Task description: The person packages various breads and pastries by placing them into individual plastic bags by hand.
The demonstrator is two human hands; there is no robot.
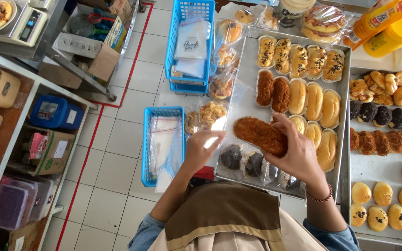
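My right hand (298, 155) grips a long brown crumbed bun (260, 135) by its right end, holding it level above the near edge of a metal tray (247, 79). My left hand (202, 148) holds a clear plastic bag (215, 128) just left of the bun, its mouth close to the bun's left tip. The tray carries rows of oblong glazed buns (315, 100), chocolate-striped rolls (298, 60) and two more crumbed buns (273, 88). Bagged dark muffins (243, 160) lie under my hands.
A blue basket of clear bags (161, 139) sits left of my left hand; a second blue basket (189, 42) stands farther back. Bagged pastries (219, 69) lie between basket and tray. Another tray of round buns (387, 139) is at right. Shelves and a scale (24, 23) stand at left.
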